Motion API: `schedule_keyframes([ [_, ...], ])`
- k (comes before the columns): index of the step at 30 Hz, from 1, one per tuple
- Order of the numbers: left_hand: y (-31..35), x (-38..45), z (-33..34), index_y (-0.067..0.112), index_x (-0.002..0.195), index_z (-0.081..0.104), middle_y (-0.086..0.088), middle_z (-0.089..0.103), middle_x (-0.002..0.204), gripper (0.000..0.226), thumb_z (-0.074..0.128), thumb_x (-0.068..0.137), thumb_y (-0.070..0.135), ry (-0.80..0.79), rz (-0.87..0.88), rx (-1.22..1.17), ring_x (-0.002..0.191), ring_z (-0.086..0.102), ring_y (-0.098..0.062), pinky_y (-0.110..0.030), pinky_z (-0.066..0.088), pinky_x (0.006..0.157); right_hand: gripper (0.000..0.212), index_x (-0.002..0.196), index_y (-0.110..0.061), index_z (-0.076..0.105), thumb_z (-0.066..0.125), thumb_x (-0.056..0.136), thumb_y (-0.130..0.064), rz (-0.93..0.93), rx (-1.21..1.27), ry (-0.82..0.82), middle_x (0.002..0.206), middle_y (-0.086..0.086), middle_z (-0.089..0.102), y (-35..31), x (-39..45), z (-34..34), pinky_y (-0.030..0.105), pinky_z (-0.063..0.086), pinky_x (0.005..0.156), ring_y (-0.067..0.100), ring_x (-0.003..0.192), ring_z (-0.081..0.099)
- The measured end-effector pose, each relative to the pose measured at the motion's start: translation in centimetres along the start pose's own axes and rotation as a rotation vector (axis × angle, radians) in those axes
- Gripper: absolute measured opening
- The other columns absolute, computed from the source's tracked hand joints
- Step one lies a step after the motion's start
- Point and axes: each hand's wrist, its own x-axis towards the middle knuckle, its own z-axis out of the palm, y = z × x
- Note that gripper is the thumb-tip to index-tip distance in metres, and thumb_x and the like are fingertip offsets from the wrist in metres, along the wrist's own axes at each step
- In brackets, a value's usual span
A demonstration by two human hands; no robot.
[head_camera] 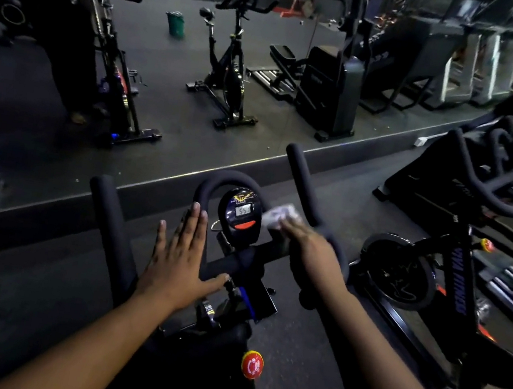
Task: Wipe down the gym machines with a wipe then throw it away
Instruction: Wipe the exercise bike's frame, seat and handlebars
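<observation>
Dim gym floor (34, 259) with a wall mirror (166, 77) behind frames a spin bike (223, 341), where a white wipe (280, 214) sits against the right side of the bike's small display console (240, 213). A person's right hand (303, 239) pinches the wipe there, beside the right handlebar horn (301, 184). Their left hand (182, 256) is spread flat, fingers straight, over the looped centre bar (212, 183). A red knob (252, 365) sits lower on the frame; another bike (438, 275) stands just to the right.

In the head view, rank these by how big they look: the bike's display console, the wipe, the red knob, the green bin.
Largest to smallest:
1. display console
2. wipe
3. red knob and green bin: look alike, and the bin stands much farther off, so unranked.
</observation>
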Motion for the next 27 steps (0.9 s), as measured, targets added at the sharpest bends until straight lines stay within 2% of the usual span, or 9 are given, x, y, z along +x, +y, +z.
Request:
schedule_keyframes([
  [3,-0.1,0.1,-0.3,0.012,0.158,-0.023,-0.003,-0.036,0.164,0.125,0.028,0.075,0.089,-0.022,0.008,-0.025,0.158,0.0,-0.023,-0.059,-0.004,0.125,0.059,0.152,-0.008,0.04,0.033,0.094,-0.011,0.139,-0.042,-0.023,0.163,0.014,0.03,0.0,0.9,1.5,0.044,0.021,0.121,0.032,0.151,0.026],
  [5,-0.2,0.1,-0.4,0.012,0.156,-0.027,-0.003,-0.039,0.163,0.124,0.026,0.075,0.09,-0.036,0.02,-0.046,0.157,-0.008,-0.021,-0.06,-0.007,0.124,0.066,0.156,-0.007,0.028,0.041,0.092,0.003,0.234,0.014,-0.119,0.166,0.016,0.02,-1.7,0.3,3.4,0.04,0.026,0.117,0.03,0.153,0.022],
  [8,-0.3,0.0,-0.1,0.009,0.16,-0.018,-0.006,-0.03,0.167,0.126,0.032,0.077,0.088,0.001,0.047,-0.069,0.157,-0.006,-0.022,-0.063,-0.002,0.124,0.066,0.156,-0.013,0.031,0.056,0.095,-0.009,0.319,0.142,-0.078,0.168,0.011,0.018,-5.2,-1.4,4.9,0.036,0.04,0.105,0.027,0.151,0.027],
  [11,-0.7,0.1,0.1,0.007,0.16,-0.017,-0.008,-0.03,0.167,0.126,0.031,0.077,0.088,-0.022,0.067,-0.068,0.157,-0.008,-0.023,-0.064,-0.003,0.123,0.079,0.158,-0.024,0.033,0.07,0.088,-0.013,0.284,0.211,-0.061,0.167,0.004,0.022,-6.8,-2.9,6.5,0.028,0.036,0.109,0.021,0.152,0.024],
  [16,-0.8,0.1,0.1,0.008,0.158,-0.022,-0.008,-0.032,0.166,0.125,0.039,0.082,0.085,-0.008,0.107,-0.098,0.156,-0.013,-0.021,-0.064,-0.01,0.122,0.044,0.136,-0.02,0.062,0.063,0.094,-0.03,0.237,0.257,0.006,0.132,0.0,0.066,-7.2,-6.1,4.2,0.031,0.054,0.089,0.012,0.102,0.071],
  [20,-0.8,-0.5,0.0,0.008,0.162,-0.011,-0.009,-0.015,0.171,0.115,0.04,0.085,0.076,0.075,0.194,-0.124,0.158,-0.005,-0.023,-0.064,-0.007,0.122,0.04,0.131,-0.034,0.064,0.056,0.095,-0.019,0.18,0.335,0.302,0.137,-0.014,0.06,-5.9,-8.9,2.5,0.029,0.046,0.109,0.01,0.128,0.059],
  [22,-0.5,-0.8,-0.1,0.005,0.163,0.004,-0.012,-0.001,0.172,0.107,0.04,0.086,0.069,0.145,0.274,-0.13,0.159,0.005,-0.025,-0.064,0.0,0.123,0.04,0.13,-0.025,0.068,0.053,0.096,-0.01,0.253,0.248,0.381,0.141,-0.012,0.056,-4.0,-10.2,2.0,0.027,0.043,0.112,0.011,0.134,0.053],
  [24,-0.1,-1.1,0.1,0.004,0.162,0.015,-0.013,0.007,0.171,0.1,0.043,0.088,0.064,0.199,0.37,-0.123,0.158,0.012,-0.027,-0.062,0.005,0.124,0.043,0.134,-0.018,0.066,0.042,0.099,-0.023,0.306,0.122,0.385,0.147,-0.006,0.053,-2.5,-11.4,1.4,0.026,0.037,0.114,0.011,0.139,0.046],
  [27,1.5,-1.5,0.3,0.005,0.162,0.018,-0.012,0.007,0.172,0.099,0.047,0.087,0.064,0.203,0.474,-0.135,0.158,0.011,-0.027,-0.056,0.005,0.126,0.05,0.142,-0.012,0.057,0.035,0.097,-0.016,0.266,0.024,0.229,0.152,0.008,0.05,-0.6,-12.0,2.1,0.046,0.029,0.12,0.025,0.144,0.042],
])
